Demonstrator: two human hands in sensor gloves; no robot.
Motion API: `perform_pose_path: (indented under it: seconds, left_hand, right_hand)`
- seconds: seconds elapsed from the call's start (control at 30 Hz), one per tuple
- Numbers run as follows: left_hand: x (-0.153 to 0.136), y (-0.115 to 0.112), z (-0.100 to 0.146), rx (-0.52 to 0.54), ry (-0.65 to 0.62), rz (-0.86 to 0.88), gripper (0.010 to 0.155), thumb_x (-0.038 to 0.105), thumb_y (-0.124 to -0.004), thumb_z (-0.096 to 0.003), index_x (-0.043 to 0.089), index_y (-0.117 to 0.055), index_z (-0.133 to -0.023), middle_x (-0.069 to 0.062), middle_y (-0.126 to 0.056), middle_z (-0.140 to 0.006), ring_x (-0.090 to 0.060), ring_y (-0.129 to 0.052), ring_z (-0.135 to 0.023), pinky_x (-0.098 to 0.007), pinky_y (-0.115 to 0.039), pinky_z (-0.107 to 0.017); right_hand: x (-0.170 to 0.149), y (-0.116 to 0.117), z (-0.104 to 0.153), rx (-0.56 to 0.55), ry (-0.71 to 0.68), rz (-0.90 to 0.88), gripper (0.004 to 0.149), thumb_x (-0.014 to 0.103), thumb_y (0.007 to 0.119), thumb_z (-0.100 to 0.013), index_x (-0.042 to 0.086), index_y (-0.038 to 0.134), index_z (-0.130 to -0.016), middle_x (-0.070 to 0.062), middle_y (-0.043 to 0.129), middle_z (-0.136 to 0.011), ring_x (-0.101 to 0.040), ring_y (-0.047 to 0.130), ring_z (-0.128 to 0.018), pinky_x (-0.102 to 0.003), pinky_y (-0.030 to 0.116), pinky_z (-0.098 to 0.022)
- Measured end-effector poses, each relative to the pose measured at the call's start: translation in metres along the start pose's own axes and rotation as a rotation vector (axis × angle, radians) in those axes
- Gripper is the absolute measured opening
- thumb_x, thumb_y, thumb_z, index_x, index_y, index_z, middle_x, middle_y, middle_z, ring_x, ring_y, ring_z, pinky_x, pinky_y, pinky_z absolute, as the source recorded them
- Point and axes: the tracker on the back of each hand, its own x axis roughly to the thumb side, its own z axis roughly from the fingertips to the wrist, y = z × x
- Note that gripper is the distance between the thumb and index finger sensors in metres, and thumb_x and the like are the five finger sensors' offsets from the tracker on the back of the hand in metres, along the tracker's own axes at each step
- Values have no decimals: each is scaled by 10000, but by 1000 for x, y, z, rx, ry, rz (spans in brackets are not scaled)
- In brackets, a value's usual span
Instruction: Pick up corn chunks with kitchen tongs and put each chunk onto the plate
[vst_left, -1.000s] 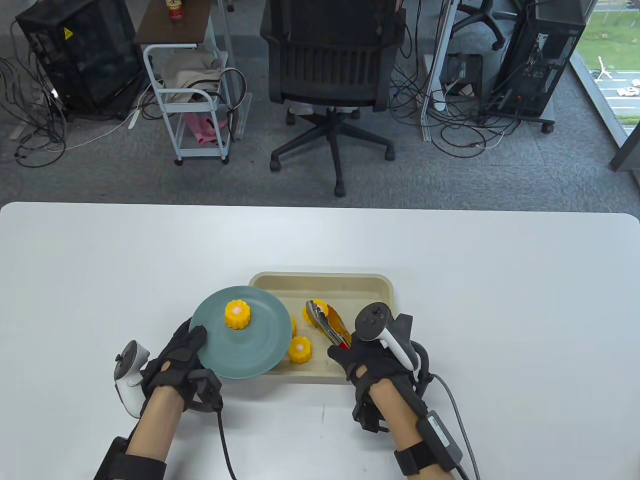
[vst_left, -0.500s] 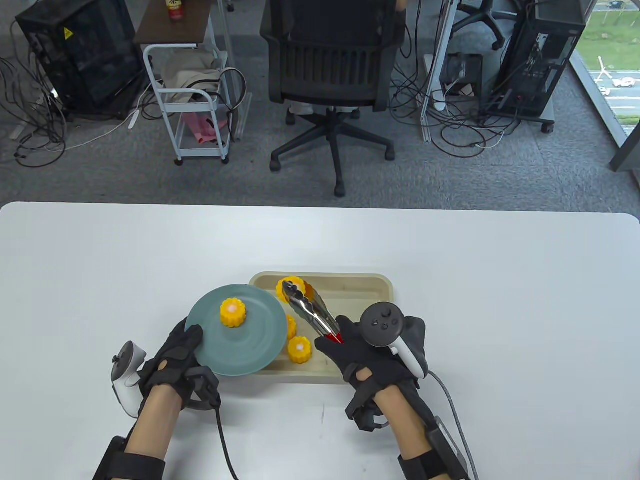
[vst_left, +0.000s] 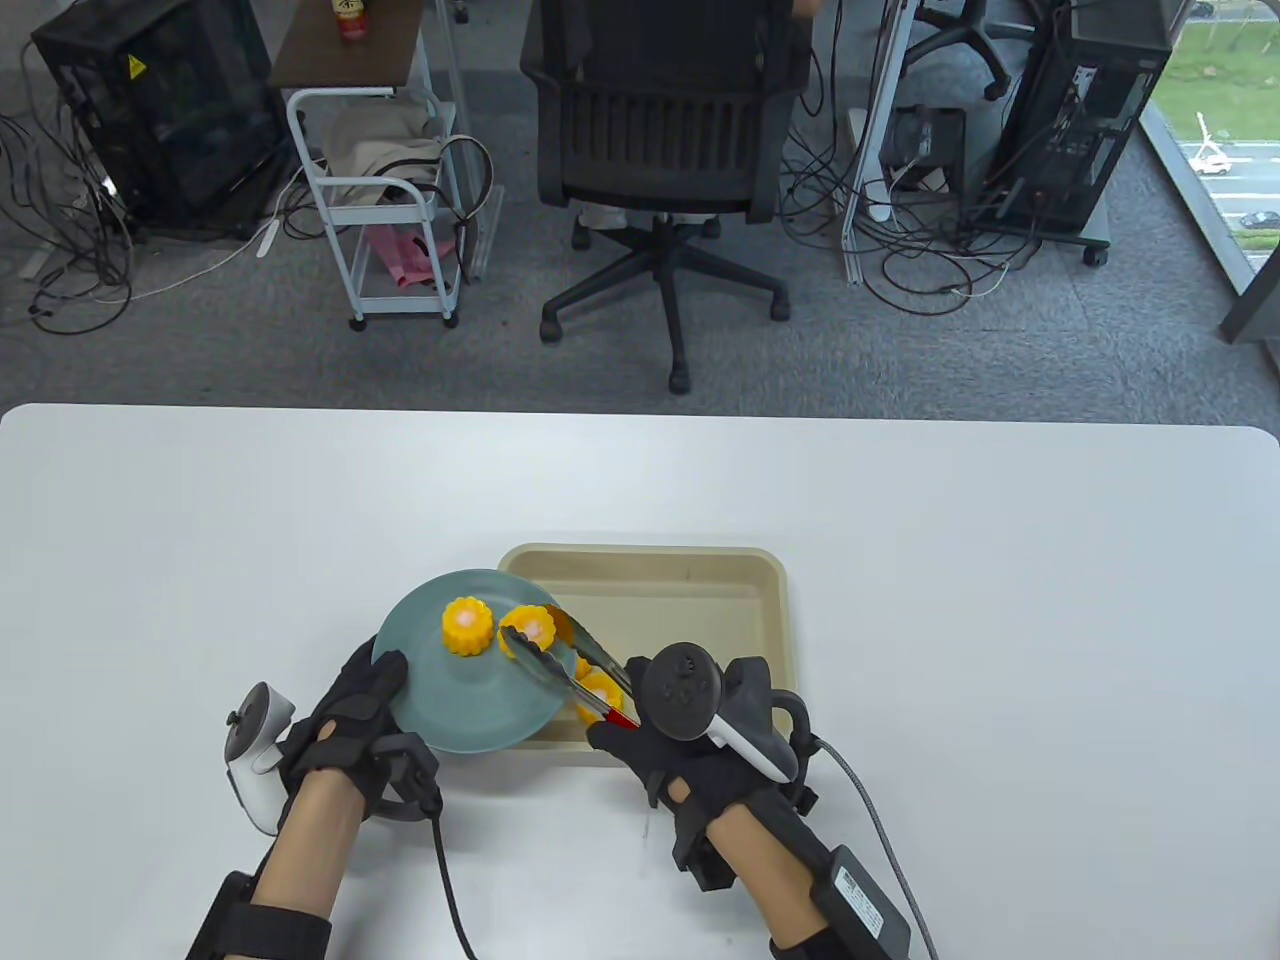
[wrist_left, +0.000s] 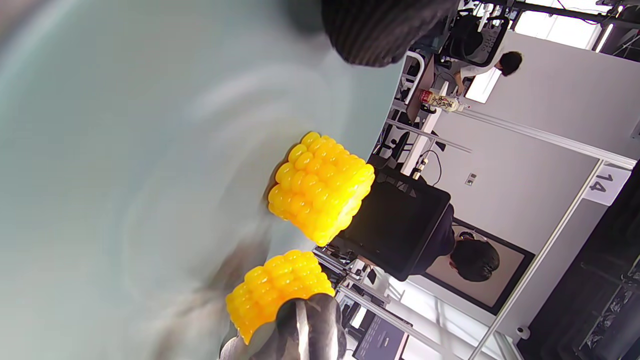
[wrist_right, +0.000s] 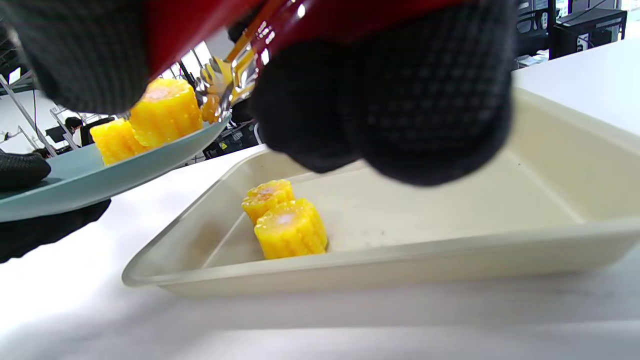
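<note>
A teal plate (vst_left: 440, 715) is held up off the table by my left hand (vst_left: 365, 700), thumb on its near rim. One yellow corn chunk (vst_left: 468, 625) stands on it. My right hand (vst_left: 650, 745) grips the red handle of the metal tongs (vst_left: 565, 665), whose tips pinch a second chunk (vst_left: 528, 627) right at the plate's right side. In the left wrist view, both chunks (wrist_left: 320, 192) (wrist_left: 277, 290) sit close together over the plate (wrist_left: 125, 175). Two more chunks (wrist_right: 290, 227) (wrist_right: 267, 195) stand in the beige tray (wrist_right: 500, 240).
The tray (vst_left: 700, 580) lies on the white table just right of the plate, whose edge overlaps the tray's left corner. An office chair (vst_left: 665, 150), a white cart (vst_left: 385, 200) and computer towers stand on the floor beyond the table's far edge.
The tongs lifted a chunk out of the tray and carried it left to the plate. My right hand moved left and nearer. The left hand kept the plate almost still.
</note>
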Motion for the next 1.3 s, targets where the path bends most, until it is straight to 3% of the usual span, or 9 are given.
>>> perform_pose_path:
  seconds: [0.47, 0.7, 1.1, 1.13, 1.3]
  left_hand:
    - [0, 1, -1, 2, -7, -10, 557, 307, -656, -524, 246, -496, -1054, -126, -774, -954, -393, -1003, -751, -479, -933, -484]
    - [0, 1, -1, -2, -3, 2, 557, 308, -656, -525, 247, -494, -1054, -127, -773, -954, -393, -1002, -752, -479, -932, -486]
    - [2, 4, -1, 2, -5, 22, 556, 310, -658, -524, 248, -497, -1053, -125, -775, -953, -391, -1004, -750, -476, -935, -484]
    - [2, 4, -1, 3, -6, 23, 556, 310, -658, -525, 247, -497, -1053, -127, -775, -953, -390, -1005, -749, -477, -934, -485]
    - [4, 5, 0, 3, -8, 30, 558, 310, -657, -525, 247, -495, -1054, -127, -774, -954, -392, -1004, -750, -478, -935, -483]
  right_hand:
    - [-19, -13, 0, -82, 50, -91, 839, 717, 746, -411, 217, 545, -1053, -3, 824, -928, -54, 1059, -403, -299, 965, -284]
    - [-39, -18, -4, -134, 175, -69, 843, 712, 743, -416, 201, 537, -1053, -2, 818, -925, -54, 1055, -404, -302, 962, -285]
    - [-46, 5, -21, -25, 285, -41, 854, 712, 753, -412, 194, 535, -1056, 2, 812, -932, -72, 1052, -410, -311, 957, -288]
    - [-44, 8, -23, -14, 294, -41, 857, 711, 756, -410, 194, 535, -1056, -124, 807, -928, -75, 1052, -411, -314, 955, -290]
    - [-30, 22, -33, 29, 275, -11, 854, 707, 765, -409, 198, 539, -1055, -123, 808, -929, -81, 1050, -413, -320, 952, -292]
